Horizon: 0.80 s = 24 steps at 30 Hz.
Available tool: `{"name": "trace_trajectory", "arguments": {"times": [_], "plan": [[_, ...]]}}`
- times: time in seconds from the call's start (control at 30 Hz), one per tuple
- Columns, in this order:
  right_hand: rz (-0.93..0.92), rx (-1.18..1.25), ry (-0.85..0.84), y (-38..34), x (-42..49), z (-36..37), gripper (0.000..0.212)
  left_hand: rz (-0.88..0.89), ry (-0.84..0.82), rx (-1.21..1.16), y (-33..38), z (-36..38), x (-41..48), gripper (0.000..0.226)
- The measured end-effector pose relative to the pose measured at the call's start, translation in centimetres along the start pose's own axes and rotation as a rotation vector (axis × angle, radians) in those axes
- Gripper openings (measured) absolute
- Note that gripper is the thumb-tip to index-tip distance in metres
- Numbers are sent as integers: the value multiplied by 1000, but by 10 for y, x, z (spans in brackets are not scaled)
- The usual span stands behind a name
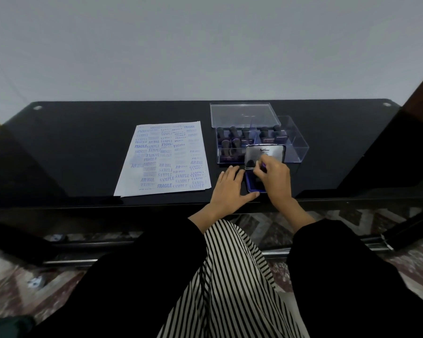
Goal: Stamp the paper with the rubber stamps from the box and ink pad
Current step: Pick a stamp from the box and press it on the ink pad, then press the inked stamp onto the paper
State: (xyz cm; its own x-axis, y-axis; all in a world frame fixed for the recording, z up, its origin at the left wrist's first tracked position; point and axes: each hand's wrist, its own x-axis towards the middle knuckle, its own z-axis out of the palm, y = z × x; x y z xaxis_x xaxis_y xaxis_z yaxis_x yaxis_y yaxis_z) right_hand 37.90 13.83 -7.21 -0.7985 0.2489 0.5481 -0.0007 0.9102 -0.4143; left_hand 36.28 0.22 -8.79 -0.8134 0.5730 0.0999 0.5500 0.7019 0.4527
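A white paper (pixel 165 159) covered with several blue stamp marks lies on the black table. To its right stands a clear plastic box (pixel 259 142) holding several dark-handled rubber stamps. In front of the box the ink pad (pixel 252 184) is open, its silver lid (pixel 264 154) tilted up. My right hand (pixel 275 179) grips a rubber stamp (pixel 263 167), mostly hidden by my fingers, and holds it down over the blue pad. My left hand (pixel 230 186) lies flat on the table with fingers spread, touching the pad's left edge.
The box's clear lid (pixel 242 114) leans behind the box. The black glass table (pixel 71 147) ends at a front edge just below my hands. A grey wall rises behind it. My striped clothing and dark sleeves fill the foreground.
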Motion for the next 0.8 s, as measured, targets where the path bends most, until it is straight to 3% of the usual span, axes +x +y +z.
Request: {"name": "trace_trajectory", "arguments": {"times": [0.3,0.47,0.6,0.7,0.8], "plan": [[-99,-46,131,0,-20,-2,21,-5,2,-7,1,1,1,79],[-35,-102,49,-5,-18,-8,19,-1,-74,-144,0,-16,-1,74],[96,6,86,-25,-4,-14,15,48,161,-323,-18,-55,-13,43],[47,105,120,-67,10,-12,21,39,339,-343,-53,-82,-26,26],[0,132,67,-116,23,1,25,-75,492,-355,-94,-109,-37,24]]}}
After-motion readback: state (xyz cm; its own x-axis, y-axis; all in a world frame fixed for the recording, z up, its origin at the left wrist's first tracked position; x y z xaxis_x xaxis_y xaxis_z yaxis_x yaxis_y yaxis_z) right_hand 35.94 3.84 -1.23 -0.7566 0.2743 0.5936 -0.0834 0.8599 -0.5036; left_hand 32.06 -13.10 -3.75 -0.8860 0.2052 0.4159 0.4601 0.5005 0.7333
